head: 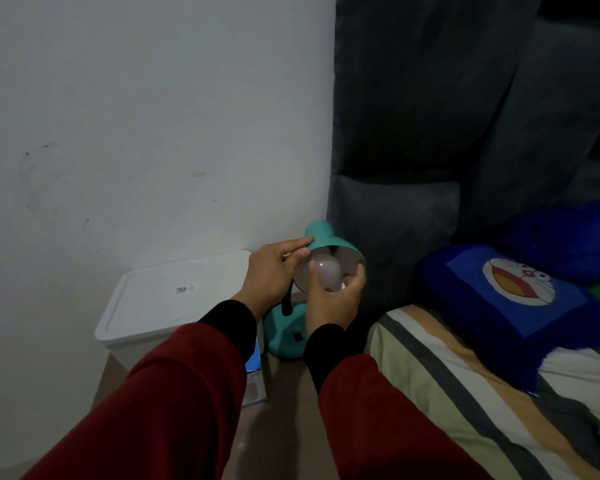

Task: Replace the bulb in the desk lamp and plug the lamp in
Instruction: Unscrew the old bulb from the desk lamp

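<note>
Both forearms enter from the bottom edge in red sleeves (174,393) with black cuffs. A blue and white carton (255,375) lies on the floor beside the left forearm; its print is too small to read. The bed (465,386), with a striped cover, occupies the lower right.

The right hand (333,299) grips the bulb (321,271) from below, fingers curled round the globe. The bulb sits in the mouth of the lamp (321,237) shade; whether its base is seated in the socket cannot be told. The left hand (274,271) pinches the shade's left rim between thumb and forefinger. The teal lamp stands on the floor between the bin and the bed, with a black neck and a black switch on its base.

The white bin (174,306), lid closed, stands against the wall (136,116). The lid carries a small label with a code mark; its text is unreadable.

Farther right, a blue pillow (520,306) with a cartoon cat face lies on the bed. A dark headboard (430,116) rises behind.
</note>
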Demonstrator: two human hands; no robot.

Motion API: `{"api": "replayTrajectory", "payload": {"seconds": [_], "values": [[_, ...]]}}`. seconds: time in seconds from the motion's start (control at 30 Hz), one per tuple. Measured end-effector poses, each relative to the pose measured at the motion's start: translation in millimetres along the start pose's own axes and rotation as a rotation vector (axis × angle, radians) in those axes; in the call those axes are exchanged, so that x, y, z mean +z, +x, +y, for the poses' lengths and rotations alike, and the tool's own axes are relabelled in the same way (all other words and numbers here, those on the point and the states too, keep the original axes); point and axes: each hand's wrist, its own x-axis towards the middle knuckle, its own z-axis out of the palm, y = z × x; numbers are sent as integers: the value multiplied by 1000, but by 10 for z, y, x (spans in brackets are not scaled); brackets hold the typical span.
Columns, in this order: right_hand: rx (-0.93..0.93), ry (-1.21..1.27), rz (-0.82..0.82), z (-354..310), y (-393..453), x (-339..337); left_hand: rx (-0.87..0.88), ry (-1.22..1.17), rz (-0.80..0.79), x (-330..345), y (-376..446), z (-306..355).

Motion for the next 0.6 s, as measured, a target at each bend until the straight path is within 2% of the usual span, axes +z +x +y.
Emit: {"api": "replayTrajectory", "payload": {"seconds": [0.17, 0.3, 0.47, 0.6], "values": [[-39, -28, 12, 39, 1, 49, -15, -13, 13, 14, 1, 13], [51, 97, -4, 52, 0, 49, -10, 0, 20, 7, 3, 11], [-88, -20, -23, 10, 42, -51, -24, 1, 4, -1, -5, 31], [71, 90, -76, 26, 0, -13, -16, 13, 7, 11, -4, 39]]}}
